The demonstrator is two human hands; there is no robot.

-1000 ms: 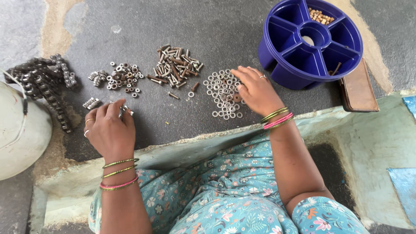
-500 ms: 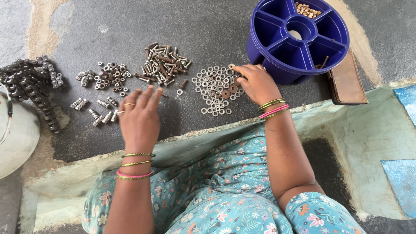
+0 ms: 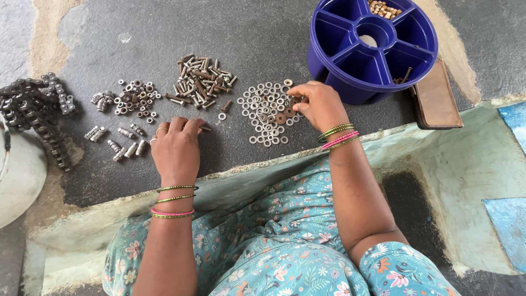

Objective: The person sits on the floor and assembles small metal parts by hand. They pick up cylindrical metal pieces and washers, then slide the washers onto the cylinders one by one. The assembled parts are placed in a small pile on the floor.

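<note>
My right hand [image 3: 316,104] rests on the right edge of a pile of flat metal washers [image 3: 267,114], with its fingertips pinched on washers. My left hand [image 3: 176,147] lies flat on the dark floor, its fingertips touching a small bolt [image 3: 205,129] below the heap of screws and bolts [image 3: 200,81]. A pile of nuts [image 3: 131,97] lies to the left. A few short cylindrical sleeves [image 3: 118,141] lie beside my left hand. A round blue compartment tray [image 3: 329,52] stands beyond my right hand.
A greasy roller chain [image 3: 41,109] lies at the far left beside a white rounded object [image 3: 19,175]. A flat brown case [image 3: 435,98] sits right of the tray. The tray holds small brass pieces [image 3: 383,8] and one rusty screw [image 3: 402,77].
My left hand has slid right from the sleeves toward the bolt below the screw heap. My right hand stays on the washers.
</note>
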